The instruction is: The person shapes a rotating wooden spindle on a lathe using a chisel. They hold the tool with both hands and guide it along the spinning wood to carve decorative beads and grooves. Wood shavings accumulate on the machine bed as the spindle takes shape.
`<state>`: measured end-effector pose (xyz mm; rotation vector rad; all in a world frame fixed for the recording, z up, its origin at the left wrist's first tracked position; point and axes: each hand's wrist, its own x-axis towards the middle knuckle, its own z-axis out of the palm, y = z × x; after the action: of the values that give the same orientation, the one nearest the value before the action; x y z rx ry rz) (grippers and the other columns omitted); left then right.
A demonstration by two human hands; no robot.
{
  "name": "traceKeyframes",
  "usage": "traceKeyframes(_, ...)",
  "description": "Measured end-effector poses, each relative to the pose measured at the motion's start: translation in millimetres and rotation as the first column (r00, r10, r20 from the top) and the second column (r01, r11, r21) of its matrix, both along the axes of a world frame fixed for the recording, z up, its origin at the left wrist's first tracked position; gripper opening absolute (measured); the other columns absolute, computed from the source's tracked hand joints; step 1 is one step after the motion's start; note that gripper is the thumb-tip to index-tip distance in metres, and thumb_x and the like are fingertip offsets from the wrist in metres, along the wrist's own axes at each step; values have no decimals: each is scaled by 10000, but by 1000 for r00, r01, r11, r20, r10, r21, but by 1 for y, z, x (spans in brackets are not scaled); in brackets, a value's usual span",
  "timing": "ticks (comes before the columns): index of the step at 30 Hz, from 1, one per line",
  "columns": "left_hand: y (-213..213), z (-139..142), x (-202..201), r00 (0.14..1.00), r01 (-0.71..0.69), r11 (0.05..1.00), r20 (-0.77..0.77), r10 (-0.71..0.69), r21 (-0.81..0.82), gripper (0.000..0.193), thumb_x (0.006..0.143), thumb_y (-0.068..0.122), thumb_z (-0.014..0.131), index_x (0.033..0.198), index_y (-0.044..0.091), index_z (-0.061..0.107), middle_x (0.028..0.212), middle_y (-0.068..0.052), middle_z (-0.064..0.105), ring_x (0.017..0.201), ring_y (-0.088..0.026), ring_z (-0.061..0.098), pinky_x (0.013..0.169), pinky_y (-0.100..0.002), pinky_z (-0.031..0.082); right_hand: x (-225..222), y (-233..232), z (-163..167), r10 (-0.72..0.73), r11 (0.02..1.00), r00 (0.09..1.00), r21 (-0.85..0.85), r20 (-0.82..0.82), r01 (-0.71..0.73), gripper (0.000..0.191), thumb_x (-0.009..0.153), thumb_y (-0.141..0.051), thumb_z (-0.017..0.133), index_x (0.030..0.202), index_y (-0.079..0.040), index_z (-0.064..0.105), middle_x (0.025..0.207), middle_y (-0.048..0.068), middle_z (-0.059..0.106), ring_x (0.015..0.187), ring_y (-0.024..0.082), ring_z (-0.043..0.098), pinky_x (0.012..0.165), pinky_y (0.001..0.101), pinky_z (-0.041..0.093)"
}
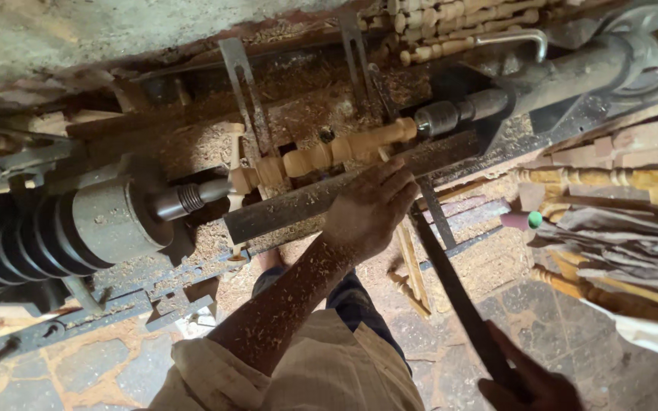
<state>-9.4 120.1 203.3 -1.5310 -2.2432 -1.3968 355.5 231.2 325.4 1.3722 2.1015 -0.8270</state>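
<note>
A long, stiff turning chisel (451, 281) is gripped at its handle by the closed right hand (531, 384); its blade is pinned on the tool rest (283, 209) by the flat left hand (371, 209), beside the rigid wooden spindle (321, 156).

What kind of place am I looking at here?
Likely a woodturning workshop: a lathe holds a turned spindle, sawdust covers the bed, and finished spindles are stacked behind. The left hand rests on the tool rest.

bare forearm (283, 304) flecked with sawdust, rolled cream sleeve (298, 373), blue checked cloth (356, 301)
</note>
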Motion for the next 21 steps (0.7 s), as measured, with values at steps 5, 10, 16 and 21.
traceKeyframes(5, 12, 1, 11, 988, -127, 990, -97, 121, -55, 248, 1017, 179, 656, 1229, 97, 756, 1249, -102, 756, 1276, -264, 672, 1065, -415, 597, -16, 109, 9, 155, 985, 957, -115, 245, -130, 923, 781, -292, 921, 1595, -354, 490, 750, 60, 693, 654, 123, 652, 711, 277, 574)
traceKeyframes(10, 41, 13, 24, 959, -279, 959, -62, 275, -58, 206, 1061, 168, 601, 1195, 100, 742, 1252, -97, 750, 1224, -250, 704, 1039, -414, 611, -34, 208, 1, 383, 924, 813, -174, 438, -342, 908, 861, -386, 922, 1630, -437, 442, 785, 97, 637, 686, 145, 564, 722, 312, 515)
traceKeyframes(16, 66, 21, 46, 896, -441, 884, -15, 445, -155, 233, 1046, 56, 586, 1212, 82, 747, 1247, -90, 751, 1138, -194, 735, 757, -310, 654, -41, 301, -38, 86, 904, 996, -418, -36, -93, 865, 767, -84, 910, 1553, -239, 585, 755, 182, 460, 613, 243, 410, 535, 472, 366)
traceKeyframes(21, 80, 23, 57, 823, -567, 799, -90, 561, -201, 290, 1001, 42, 660, 1275, 116, 725, 1278, -133, 742, 883, -112, 709, 507, -248, 586, -88, 358, -54, 432, 760, 896, -495, -99, -421, 899, 794, -198, 856, 1603, -310, 479, 900, 35, 761, 706, 166, 736, 695, 344, 631)
